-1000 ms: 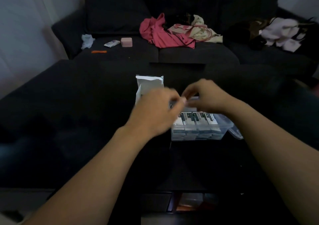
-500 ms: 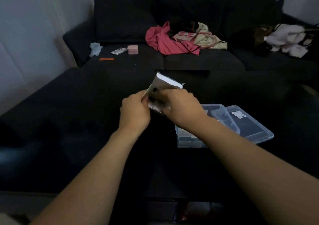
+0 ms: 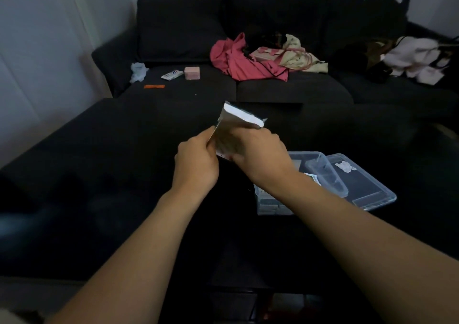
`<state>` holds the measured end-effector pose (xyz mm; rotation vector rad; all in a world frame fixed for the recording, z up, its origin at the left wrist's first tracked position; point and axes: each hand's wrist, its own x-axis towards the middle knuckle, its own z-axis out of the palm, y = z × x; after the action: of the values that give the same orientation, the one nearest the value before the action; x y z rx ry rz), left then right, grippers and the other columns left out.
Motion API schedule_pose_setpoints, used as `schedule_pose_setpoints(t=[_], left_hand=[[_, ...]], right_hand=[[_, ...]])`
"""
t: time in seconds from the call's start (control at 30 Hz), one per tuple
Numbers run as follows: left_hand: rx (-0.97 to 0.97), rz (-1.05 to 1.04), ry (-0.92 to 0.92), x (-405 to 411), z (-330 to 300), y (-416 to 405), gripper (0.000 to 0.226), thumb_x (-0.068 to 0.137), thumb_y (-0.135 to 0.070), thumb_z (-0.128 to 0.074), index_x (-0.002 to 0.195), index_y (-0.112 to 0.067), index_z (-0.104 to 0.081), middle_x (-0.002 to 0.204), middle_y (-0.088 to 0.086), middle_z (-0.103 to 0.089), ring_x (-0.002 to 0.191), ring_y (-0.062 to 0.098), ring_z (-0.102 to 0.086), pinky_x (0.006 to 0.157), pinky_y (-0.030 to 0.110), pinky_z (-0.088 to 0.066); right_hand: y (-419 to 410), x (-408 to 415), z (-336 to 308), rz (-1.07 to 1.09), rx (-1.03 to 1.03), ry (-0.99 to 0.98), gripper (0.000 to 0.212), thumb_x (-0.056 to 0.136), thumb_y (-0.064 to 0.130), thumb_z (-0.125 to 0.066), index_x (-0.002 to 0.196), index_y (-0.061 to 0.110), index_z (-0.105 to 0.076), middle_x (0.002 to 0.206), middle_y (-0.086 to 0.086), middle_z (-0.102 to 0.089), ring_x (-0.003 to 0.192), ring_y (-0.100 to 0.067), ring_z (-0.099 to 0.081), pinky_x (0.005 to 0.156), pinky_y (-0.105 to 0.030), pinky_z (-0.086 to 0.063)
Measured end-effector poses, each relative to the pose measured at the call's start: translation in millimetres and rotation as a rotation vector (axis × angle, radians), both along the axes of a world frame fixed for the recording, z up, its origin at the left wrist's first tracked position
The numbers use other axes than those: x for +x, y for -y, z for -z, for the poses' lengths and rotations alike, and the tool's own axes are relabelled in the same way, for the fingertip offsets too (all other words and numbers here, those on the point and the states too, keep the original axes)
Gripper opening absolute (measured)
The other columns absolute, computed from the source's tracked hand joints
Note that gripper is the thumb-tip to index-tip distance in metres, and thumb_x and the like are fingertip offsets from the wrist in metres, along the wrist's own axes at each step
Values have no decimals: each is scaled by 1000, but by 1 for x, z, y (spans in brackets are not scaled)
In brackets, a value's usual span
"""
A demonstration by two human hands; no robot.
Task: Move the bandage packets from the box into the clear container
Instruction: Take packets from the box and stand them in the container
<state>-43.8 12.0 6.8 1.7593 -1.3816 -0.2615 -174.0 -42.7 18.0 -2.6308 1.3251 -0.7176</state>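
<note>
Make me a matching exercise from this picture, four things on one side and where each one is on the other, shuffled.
Things:
1. box
2. clear container
3. lid
4. pink cloth

Places:
A. on the sofa seat
B. flat on the dark table, right of the container
C. held up in both hands
D. on the table, partly behind the right forearm

Pairs: 1-C, 2-D, 3-B, 4-A

Two bare forearms, entering from the lower left and lower right of the frame. No sleeves, cuffs or gloves in view on either. Left hand (image 3: 196,167) and right hand (image 3: 258,154) bare, near the centre of the frame; no rings, watch, bracelet or bands visible at wrists or on fingers. Nails too dim to make out in the low light.
</note>
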Motion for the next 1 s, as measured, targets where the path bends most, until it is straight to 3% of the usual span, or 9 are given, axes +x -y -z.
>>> schedule_pose_setpoints(t=[0.07, 0.13, 0.2, 0.3, 0.53, 0.63, 0.73, 0.87, 1.0], left_hand=[[49, 19, 100, -3, -5, -3, 36, 105, -19, -38, 127, -32, -65, 94, -2, -67, 88, 19, -64, 81, 38, -52], [83, 37, 194, -5, -7, -3, 35, 106, -18, -39, 129, -29, -63, 97, -1, -66, 89, 18, -64, 83, 40, -56], [80, 43, 236, -5, -6, -1, 31, 106, -19, -40, 123, -26, -65, 98, 0, -67, 88, 18, -65, 80, 39, -57], [19, 28, 207, -5, -5, 1, 27, 106, -24, -43, 110, -21, -69, 97, 4, -69, 87, 22, -67, 77, 43, -57], [30, -39, 254, -11, -11, 1, 33, 107, -32, -44, 75, -27, -50, 67, -8, -49, 58, 5, -46, 51, 19, -26], [25, -32, 269, -10, -11, 1, 37, 107, -33, -44, 70, -30, -45, 68, -7, -50, 59, 6, -48, 51, 20, -28], [49, -31, 276, -11, -9, 1, 37, 107, -35, -44, 72, -26, -50, 69, -6, -52, 59, 6, -49, 50, 22, -29], [112, -33, 270, -10, -12, 2, 35, 107, -36, -42, 75, -27, -53, 71, -6, -55, 60, 6, -52, 50, 20, -29], [100, -40, 270, -12, -11, 3, 35, 107, -35, -43, 75, -26, -54, 71, -5, -56, 59, 6, -54, 50, 20, -31]], right_hand=[[0, 1, -3, -83, 176, -10, 27, 97, 34, -55, 122, 29, -62, 111, 1, -67, 99, -27, -66, 81, -39, -55], [1, 0, -7, -122, 304, -42, 28, 100, 21, -46, 123, 26, -61, 104, -1, -64, 80, -26, -69, 62, -31, -54], [3, -3, -12, -144, 449, -52, 34, 101, 14, -37, 128, 25, -56, 108, -6, -62, 61, -26, -72, 45, -28, -51], [8, -6, -16, -159, 556, -98, 45, 99, 12, -28, 133, 30, -51, 114, -6, -56, 55, -26, -73, 36, -24, -47], [14, -5, -21, -210, 435, -167, 37, 102, 20, -34, 134, 22, -53, 89, -1, -59, 46, -23, -68, 38, -24, -49], [15, -2, -20, -219, 390, -230, 34, 100, 17, -34, 118, 27, -60, 92, -4, -63, 43, -20, -67, 46, -27, -53], [18, 1, -16, -200, 351, -295, 30, 97, 16, -40, 78, 33, -57, 83, -3, -67, 55, -22, -70, 56, -31, -52], [26, 2, -9, -128, 304, -229, 21, 95, 20, -48, 80, 24, -62, 80, -2, -66, 75, -22, -66, 65, -34, -51], [29, 0, -5, -16, 195, -176, 21, 89, 33, -61, 71, 23, -58, 74, 0, -61, 74, -22, -63, 67, -35, -54]])
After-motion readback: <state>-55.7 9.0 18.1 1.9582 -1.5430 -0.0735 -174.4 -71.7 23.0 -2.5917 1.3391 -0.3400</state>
